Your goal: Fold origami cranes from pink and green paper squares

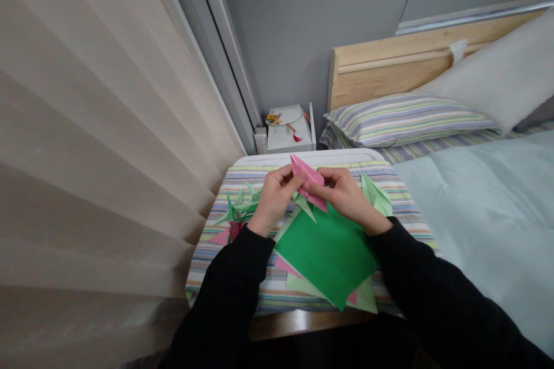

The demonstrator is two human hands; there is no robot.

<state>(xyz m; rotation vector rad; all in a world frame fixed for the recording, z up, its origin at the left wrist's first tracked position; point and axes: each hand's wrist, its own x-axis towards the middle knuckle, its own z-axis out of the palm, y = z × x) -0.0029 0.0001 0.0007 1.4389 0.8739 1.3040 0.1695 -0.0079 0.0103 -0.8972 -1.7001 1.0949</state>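
Note:
A partly folded piece of pink origami paper (308, 177) is held up between both hands above the table. My left hand (277, 193) pinches its left edge between thumb and fingers. On the other side, my right hand (346, 193) grips the lower right part, thumb on top. Below lies a green paper sheet (326, 251), with pink and light green sheets partly showing under it. Folded green paper pieces (242, 206) cluster left of my left hand, with a pink one (220, 237) near that wrist. Behind my right hand stands a light green folded paper (377, 196).
A striped cloth (229, 265) covers the small white-rimmed table. Pleated curtain (108, 173) hangs close on the left. To the right is a bed with a pale blue cover (480, 196) and striped pillow (411, 118). A white stand (283, 137) holding a round fan-like item is behind.

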